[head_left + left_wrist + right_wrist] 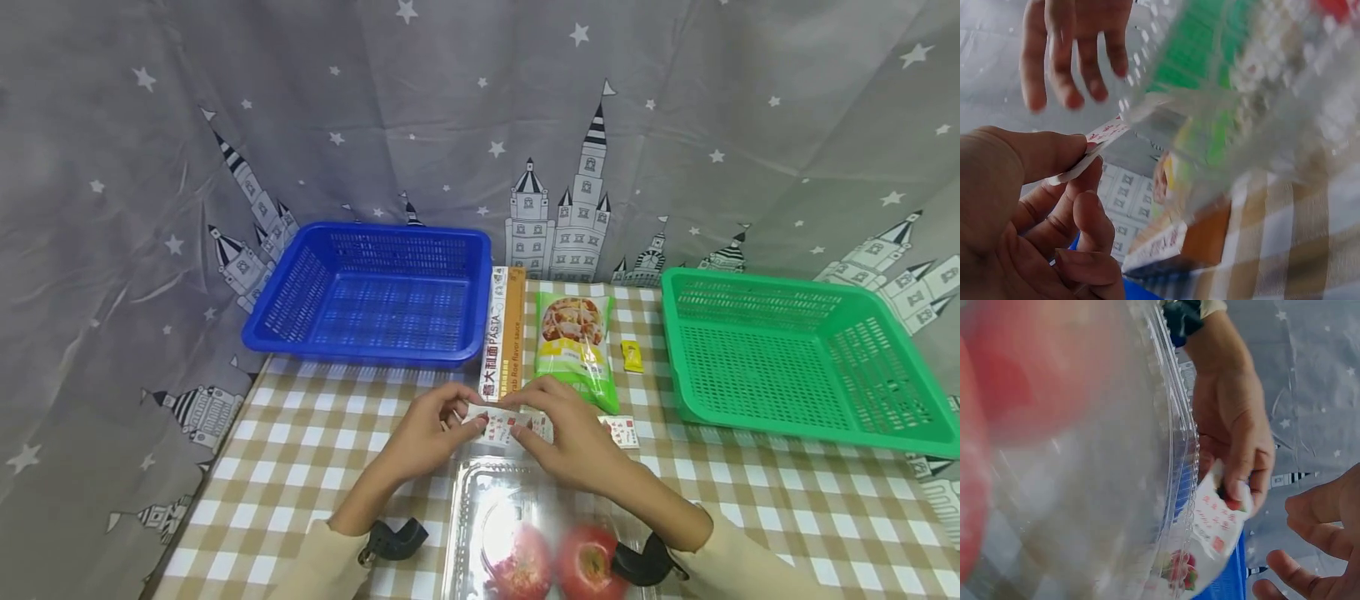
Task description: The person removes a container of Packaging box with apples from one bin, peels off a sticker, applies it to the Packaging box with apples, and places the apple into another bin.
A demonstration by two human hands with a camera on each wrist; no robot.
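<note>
My left hand (431, 429) pinches a flat white packet (495, 425) with red characters and red fruit pictures between thumb and fingers; the left wrist view shows the packet (1107, 132) held near one end. Close above its other side is my right hand (566, 429), overlapping the packet in the head view. In the right wrist view the right hand's fingers (1322, 537) are spread and apart from it. Below both hands lies a clear plastic container (459, 508) with two red apples (588, 558). A similar white packet (622, 432) rests right of the right hand.
A blue basket (367, 354) stands at the back left, a green basket (795, 425) at the right. Between them are a pasta box (502, 333), a green-and-white food bag (573, 333) and a small yellow packet (632, 356). A checked cloth (300, 467) covers the table.
</note>
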